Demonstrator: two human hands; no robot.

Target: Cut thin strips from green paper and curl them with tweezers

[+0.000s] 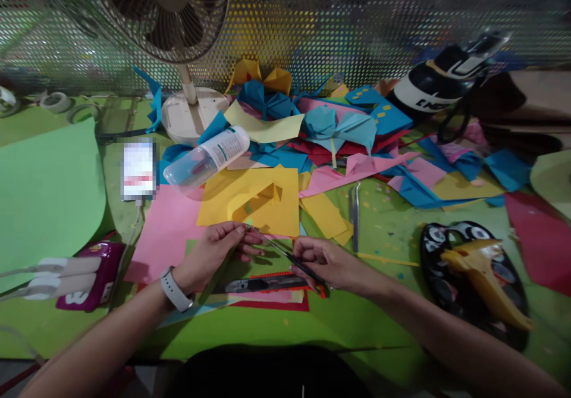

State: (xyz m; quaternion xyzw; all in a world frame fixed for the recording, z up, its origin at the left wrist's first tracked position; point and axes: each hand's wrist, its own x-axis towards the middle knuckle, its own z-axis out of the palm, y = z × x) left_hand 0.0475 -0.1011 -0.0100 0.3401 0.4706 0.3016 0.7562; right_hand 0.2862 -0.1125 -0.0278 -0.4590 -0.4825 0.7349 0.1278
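Note:
My right hand (319, 259) is closed around the black handle of a slim tool (307, 269) with a thin metal shaft, which slants up to the left. At the shaft's tip, the thumb and forefinger of my left hand (218, 246) are pinched together; whatever lies between them is too small to make out. Below both hands lies a utility knife (259, 283) with orange edging, on a small stack of coloured paper. Just beyond them, a yellow sheet (214, 199) carries a folded yellow strip (259, 201). A pink sheet (156, 231) lies left of my left hand.
Metal tweezers (355, 216) lie to the right, near a yellow glue gun (486, 273) on a black holder. A clear bottle (200, 160), folded paper pieces (339, 127), a fan (190, 109) and a black-and-white bottle (428, 91) stand or lie behind. A phone (138, 169) charges at left.

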